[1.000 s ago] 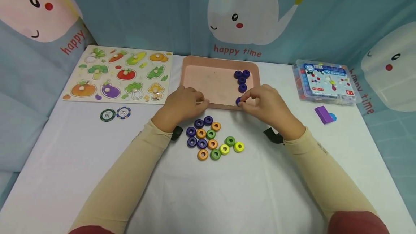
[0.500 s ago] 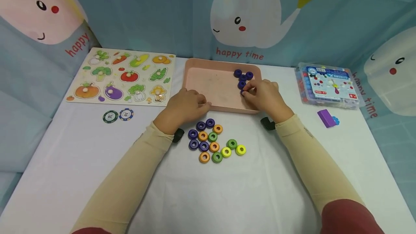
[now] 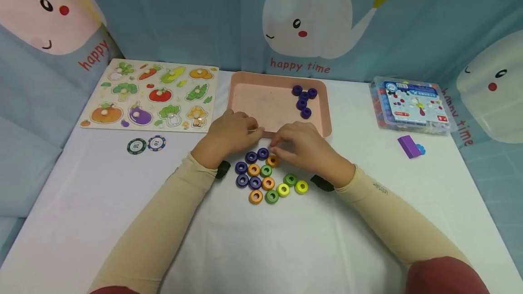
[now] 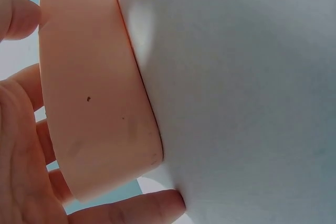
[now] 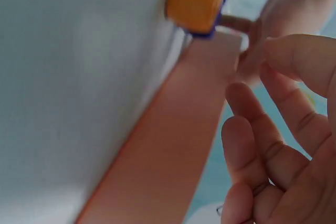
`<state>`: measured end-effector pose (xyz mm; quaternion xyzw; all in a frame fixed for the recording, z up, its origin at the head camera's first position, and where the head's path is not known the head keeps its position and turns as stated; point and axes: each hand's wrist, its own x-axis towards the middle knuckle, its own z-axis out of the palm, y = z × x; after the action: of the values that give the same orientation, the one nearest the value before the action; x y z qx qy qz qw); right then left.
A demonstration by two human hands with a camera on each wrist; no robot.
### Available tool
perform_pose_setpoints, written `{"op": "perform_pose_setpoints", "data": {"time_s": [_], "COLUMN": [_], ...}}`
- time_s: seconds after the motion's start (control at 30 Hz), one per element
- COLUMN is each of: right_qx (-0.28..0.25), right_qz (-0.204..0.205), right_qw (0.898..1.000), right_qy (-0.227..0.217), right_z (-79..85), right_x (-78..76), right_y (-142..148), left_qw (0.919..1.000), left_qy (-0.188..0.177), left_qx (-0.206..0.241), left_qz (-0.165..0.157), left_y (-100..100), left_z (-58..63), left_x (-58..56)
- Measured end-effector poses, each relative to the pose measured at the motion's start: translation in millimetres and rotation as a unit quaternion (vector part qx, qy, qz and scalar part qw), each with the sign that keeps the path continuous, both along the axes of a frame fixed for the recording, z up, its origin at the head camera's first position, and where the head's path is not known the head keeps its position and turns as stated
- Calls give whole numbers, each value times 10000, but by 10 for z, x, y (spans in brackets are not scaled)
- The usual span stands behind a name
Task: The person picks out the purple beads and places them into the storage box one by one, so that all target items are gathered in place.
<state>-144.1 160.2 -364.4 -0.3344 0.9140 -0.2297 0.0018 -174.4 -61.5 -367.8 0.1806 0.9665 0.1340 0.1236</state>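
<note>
My left hand (image 3: 230, 137) holds the near left corner of a shallow pink tray (image 3: 261, 101), with fingers round its wall (image 4: 100, 93) in the left wrist view. Several dark purple rings (image 3: 306, 113) lie inside the tray at its right end. My right hand (image 3: 310, 149) is just in front of the tray, its fingers loosely curled beside a purple ring (image 3: 263, 153) and an orange ring (image 3: 272, 161). Nothing shows between its thumb and fingers in the right wrist view, where an orange ring (image 5: 195, 1) appears beyond them. More purple, orange, green and yellow rings (image 3: 301, 187) lie nearby.
A vegetable puzzle board (image 3: 151, 94) stands at the back left, with two poker chips (image 3: 136, 146) in front. To the right are a clear plastic box (image 3: 414, 105) and a purple block (image 3: 408, 146). A blue curtain (image 3: 184, 17) hangs behind the table.
My right hand has let go of a purple ring inside the tray, by the others. It has then moved left and nearer, to the loose rings. My left hand has stayed at the tray's corner.
</note>
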Motion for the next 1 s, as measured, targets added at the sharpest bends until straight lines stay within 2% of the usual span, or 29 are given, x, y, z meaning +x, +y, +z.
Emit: {"op": "perform_pose_setpoints", "data": {"time_s": [0.2, 0.47, 0.6, 0.7, 0.77, 0.87, 1.0], "right_qx": [342, 672, 710, 454, 223, 61, 276], "right_qz": [52, -20, -26, -124, -398, -1053, -1976], "right_qw": [9992, 9971, 9969, 9980, 9980, 9930, 9761], "right_qy": [-221, -351, -344, -414, -443, -523, -861], "right_z": [-106, -131, -94, 34, 163, 313, 292], "right_x": [53, 60, 55, 40, 5, -117, -307], "right_y": [-147, -239, -249, -203, -138, 22, 257], "left_qw": [10000, 10000, 10000, 9999, 9999, 10000, 9999], "left_qy": [-53, 49, 72, 63, 40, -17, -54], "left_qx": [24, -18, -17, -46, -65, -3, 109], "left_qz": [-22, -69, -49, -76, -68, 10, 83], "left_y": [8, 10, 7, 8, 6, 0, -1], "left_z": [-12, -8, -14, -23, -18, -9, -14], "left_x": [8, 2, -6, -16, -19, -18, -10]}}
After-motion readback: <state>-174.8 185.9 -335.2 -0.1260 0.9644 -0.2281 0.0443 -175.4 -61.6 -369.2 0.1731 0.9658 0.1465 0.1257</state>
